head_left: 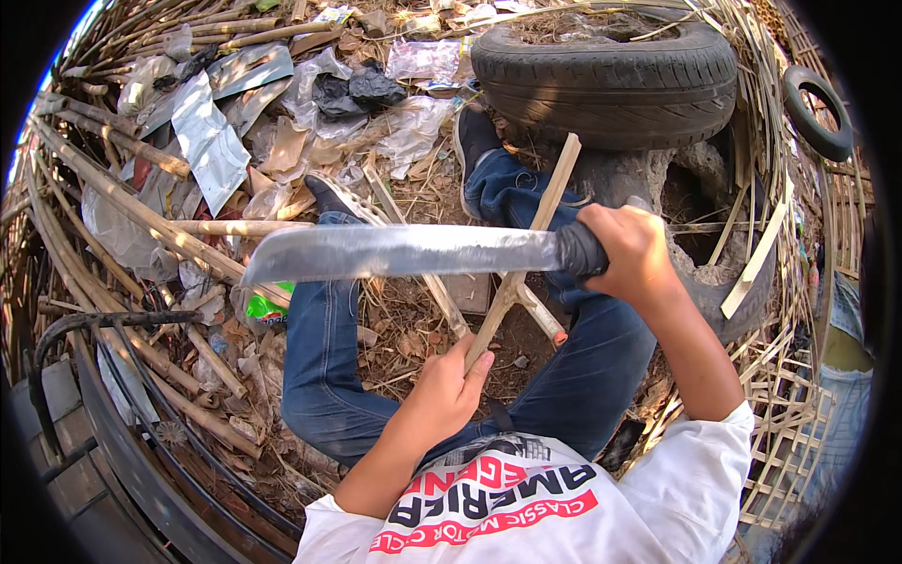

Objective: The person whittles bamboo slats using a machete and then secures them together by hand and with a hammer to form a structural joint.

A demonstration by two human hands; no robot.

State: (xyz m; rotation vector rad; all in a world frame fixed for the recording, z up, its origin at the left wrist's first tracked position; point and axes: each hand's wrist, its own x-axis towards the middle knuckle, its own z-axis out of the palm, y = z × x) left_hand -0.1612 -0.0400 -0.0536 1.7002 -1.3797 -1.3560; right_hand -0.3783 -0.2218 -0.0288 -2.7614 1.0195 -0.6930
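Note:
My right hand (pixel 628 252) is closed around the dark wrapped handle of a machete (pixel 404 251). Its broad blade is held level and points left, above my bent legs. With my left hand (pixel 440 393) I grip the lower end of a split bamboo strip (pixel 551 193), which slants up and to the right. The machete crosses over the strip, hiding a part of it; whether they touch I cannot tell. Below the blade, a second bamboo stick (pixel 442 303) lies between my knees, and a short stick with an orange-red tip (pixel 542 318) rests near my right thigh.
A large worn tyre (pixel 606 89) lies ahead, a smaller tyre (pixel 817 113) to its right. Plastic scraps and a metal sheet (pixel 209 141) litter the far left among bamboo poles (pixel 141 211). A black metal frame (pixel 122 414) stands near left, woven bamboo (pixel 785 432) at right.

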